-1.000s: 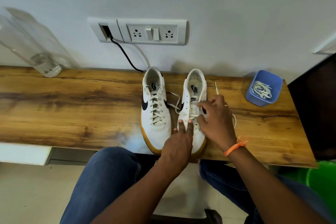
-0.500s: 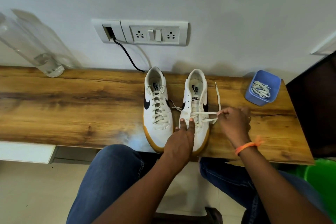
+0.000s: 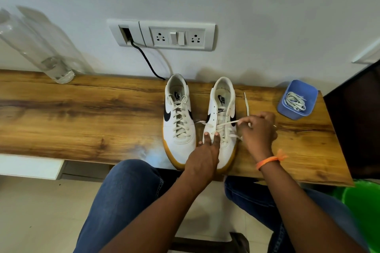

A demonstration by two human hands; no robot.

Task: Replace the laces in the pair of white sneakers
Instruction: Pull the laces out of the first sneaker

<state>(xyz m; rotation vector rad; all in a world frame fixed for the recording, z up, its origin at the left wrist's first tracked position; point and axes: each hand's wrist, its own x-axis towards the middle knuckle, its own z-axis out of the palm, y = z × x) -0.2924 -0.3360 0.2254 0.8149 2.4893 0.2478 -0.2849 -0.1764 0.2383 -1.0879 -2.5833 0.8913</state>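
Two white sneakers with gum soles stand side by side on a wooden shelf (image 3: 82, 121). The left sneaker (image 3: 178, 123) is fully laced. The right sneaker (image 3: 223, 109) is laced only over its lower eyelets. My left hand (image 3: 205, 152) presses straight fingers on the right sneaker's toe. My right hand (image 3: 259, 131) sits just right of that shoe and pinches its cream lace (image 3: 229, 123), drawn taut out to the right. The lace's free end (image 3: 246, 104) lies on the shelf behind my hand.
A blue cup (image 3: 297, 99) holding a bundle of white laces stands at the shelf's right end. A clear glass bottle (image 3: 37, 47) stands at the back left. A socket panel (image 3: 176, 36) with a black cable is on the wall. A green bin (image 3: 364, 207) is at lower right.
My right hand has moved from over the right sneaker's tongue out to the right, pulling the lace sideways through an eyelet. My left hand has stayed on the toe.
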